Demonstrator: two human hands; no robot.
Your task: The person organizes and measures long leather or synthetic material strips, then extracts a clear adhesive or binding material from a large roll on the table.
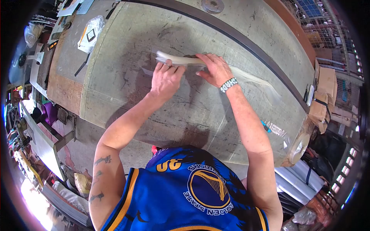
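Observation:
A bundle of pale, whitish strands [189, 60] lies across the grey worktable, its left end squared off and its right end trailing loosely and blurred toward the right. My left hand [167, 79] is closed on the bundle near its left end, fingers curled. Farther along, my right hand [216, 69], with a patterned band on the wrist, grips the same bundle between thumb and fingers. The strands run out beyond my right hand. Faint clear strips lie beside my left hand.
A dark metal strip [231, 35] crosses the worktable [154, 109] beyond my hands. A plastic packet [91, 34] lies at the upper left, a round spool [212, 5] at the top. A teal cutter [265, 126] and tape roll [300, 148] are at the right, near cardboard boxes [323, 98].

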